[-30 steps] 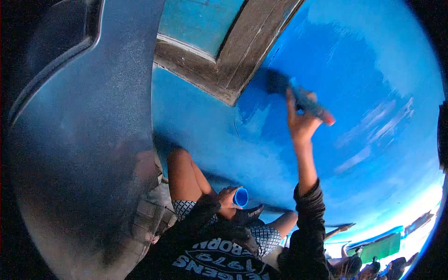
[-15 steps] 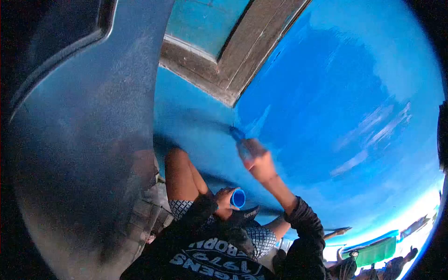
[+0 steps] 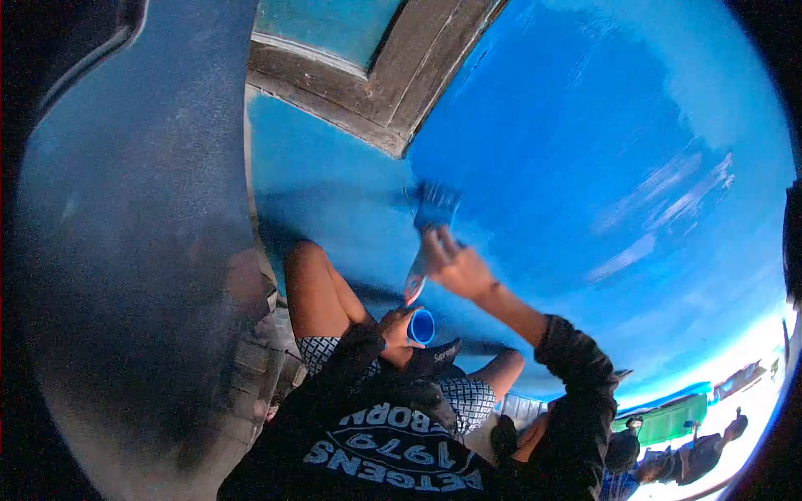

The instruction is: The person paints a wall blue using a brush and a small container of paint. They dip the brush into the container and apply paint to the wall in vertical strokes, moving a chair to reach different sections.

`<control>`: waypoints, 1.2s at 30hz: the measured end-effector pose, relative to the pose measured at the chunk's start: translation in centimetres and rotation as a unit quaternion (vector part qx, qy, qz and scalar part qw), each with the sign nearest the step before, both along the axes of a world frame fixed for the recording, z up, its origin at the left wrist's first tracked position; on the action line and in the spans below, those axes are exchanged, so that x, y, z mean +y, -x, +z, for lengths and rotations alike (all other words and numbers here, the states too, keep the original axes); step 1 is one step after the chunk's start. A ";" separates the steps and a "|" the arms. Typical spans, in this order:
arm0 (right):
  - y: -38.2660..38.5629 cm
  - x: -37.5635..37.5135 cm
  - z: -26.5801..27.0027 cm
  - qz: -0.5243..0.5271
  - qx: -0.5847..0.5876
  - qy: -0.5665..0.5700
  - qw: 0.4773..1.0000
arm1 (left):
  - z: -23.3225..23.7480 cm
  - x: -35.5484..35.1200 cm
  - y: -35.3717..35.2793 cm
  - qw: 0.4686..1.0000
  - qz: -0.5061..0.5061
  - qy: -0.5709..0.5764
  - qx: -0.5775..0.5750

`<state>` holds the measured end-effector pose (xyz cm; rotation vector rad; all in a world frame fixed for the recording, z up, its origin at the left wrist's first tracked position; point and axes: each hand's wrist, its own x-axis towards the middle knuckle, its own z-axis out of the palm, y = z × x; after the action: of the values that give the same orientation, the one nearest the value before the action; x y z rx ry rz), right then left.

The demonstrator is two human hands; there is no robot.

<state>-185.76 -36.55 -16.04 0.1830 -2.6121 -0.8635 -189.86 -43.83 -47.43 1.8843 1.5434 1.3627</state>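
on the bright blue painted wall [image 3: 535,150], near the lower corner of a weathered brown wooden frame [image 3: 359,92] around a teal panel [image 3: 322,29], holding a wide, flat, dark-bristled paintbrush [image 3: 437,207] in the right hand [image 3: 458,267], with fingers curled around it just below the bristles. bristles directed up at the wall, below the frame and apart from it; hard to tell firm contact from a narrow gap. handle slanting down from the fingers, ending in a reddish tip [image 3: 413,289] just above the round, open blue cup [image 3: 421,326]; cannot tell touching from merely overlapping in view. down by the lap, gripping that cup in the left hand [image 3: 398,326], closed around its side, with open mouth facing the camera and blue inside. to the right of the brush, a broad patch of deeper blue on the wall, paler toward the edges, and farther right some whitish streaks [image 3: 660,200]. along the left, a large, smooth, dark blue-grey curved panel [image 3: 142,217]. below, bent bare knees close to the wall, black-and-white patterned shorts [image 3: 472,401] and a black top with pale lettering [image 3: 376,451]. at the lower right, well apart from both hands, another person [image 3: 706,455] near a green sheet [image 3: 678,417].
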 end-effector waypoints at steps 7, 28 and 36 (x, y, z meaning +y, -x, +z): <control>0.4 -2.0 3.5 -0.066 0.010 0.126 0.990 | 3.3 -1.5 0.8 0.999 0.010 0.044 0.012; -10.5 -3.6 8.7 -0.045 0.510 0.281 0.812 | 2.7 -1.2 0.5 1.000 0.006 0.011 -0.026; -17.0 -6.8 -3.9 -0.128 0.581 0.730 0.336 | 3.1 -1.7 0.2 0.999 0.021 -0.002 -0.034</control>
<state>-168.73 -43.37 -19.95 -0.9567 -1.0007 1.1850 -190.09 -45.51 -44.37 1.7982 1.5556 1.4344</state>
